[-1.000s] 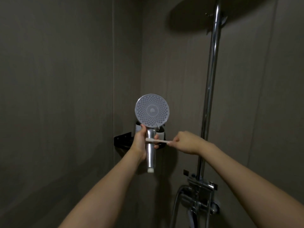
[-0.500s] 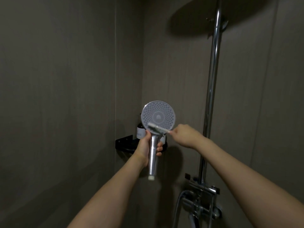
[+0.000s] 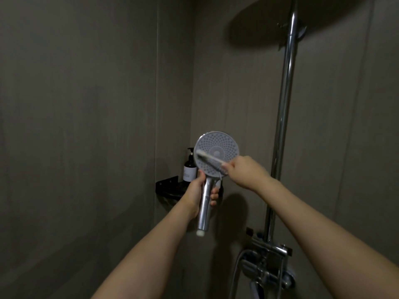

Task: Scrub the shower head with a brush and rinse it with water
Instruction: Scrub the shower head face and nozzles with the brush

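Currently, head view only: your left hand [image 3: 197,192] grips the chrome handle of the shower head [image 3: 216,154], fingers wrapped round it, thumb up toward the neck. Head is upright w/ slight tilt, round nozzle face turned toward you, held in the air in front of the wall corner, handle end pointing down.

Your right hand [image 3: 245,172] pinches the end of a white brush [image 3: 209,159]; looks like a toothbrush, can't confirm. Brush lies across the nozzle face, bristle end at the face's left edge, handle running down-right into your fingers. Bristles appear to touch the face.

Behind the shower head: black corner shelf [image 3: 167,187] fixed in the wall corner, dark pump bottle [image 3: 190,167] w/ white label standing on it, partly hidden by the head. Chrome riser pipe [image 3: 285,113] runs vertical at right; mixer valve [image 3: 267,262] at its base, lower right. Overhead rain head [image 3: 269,24] at top, dark. Lighting dim, some motion blur.
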